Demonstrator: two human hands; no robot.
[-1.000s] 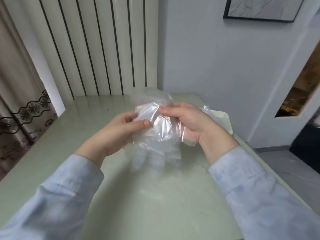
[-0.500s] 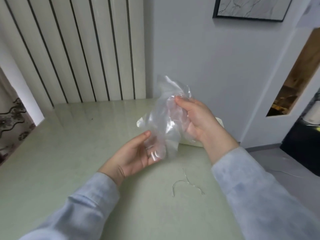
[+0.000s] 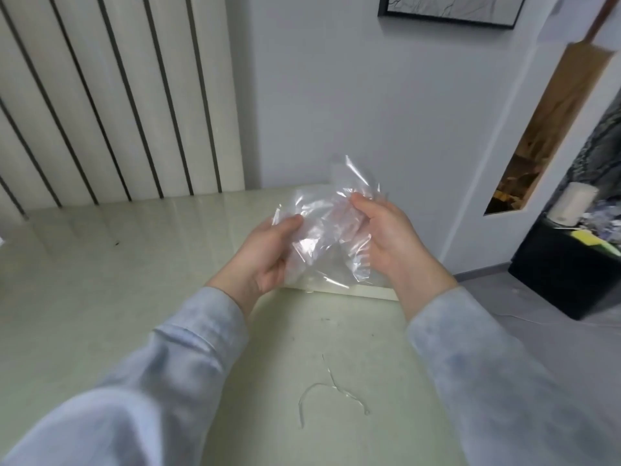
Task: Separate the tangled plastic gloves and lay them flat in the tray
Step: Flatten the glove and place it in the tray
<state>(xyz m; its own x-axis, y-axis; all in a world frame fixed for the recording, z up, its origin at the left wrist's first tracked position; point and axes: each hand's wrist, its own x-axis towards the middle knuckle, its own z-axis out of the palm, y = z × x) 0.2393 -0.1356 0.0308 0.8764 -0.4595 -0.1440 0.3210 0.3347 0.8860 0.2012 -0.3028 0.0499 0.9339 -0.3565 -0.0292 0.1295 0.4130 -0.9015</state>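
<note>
Pale-green surface [image 3: 100,297] against a white slatted wall [image 3: 117,95]: a person in light blue sleeves works a crumpled wad of clear plastic gloves [image 3: 322,237] in mid-air, just above the near rim of a whitish tray [image 3: 356,292]. The left hand [image 3: 265,253] has its grip pinched on the film's left edge, and the right hand [image 3: 386,243] has its grip closed on the upper right, with the sheet pulled between them. The film looks thin and clingy, so a hard pull could likely tear a glove or drag two out stuck together. A loose clear strand [image 3: 336,386] already lies on the surface nearer the person. Half a second earlier the right hand held the bundle higher while the left cupped it from below. Now both hands sit level and farther apart, spreading the plastic over the tray.
</note>
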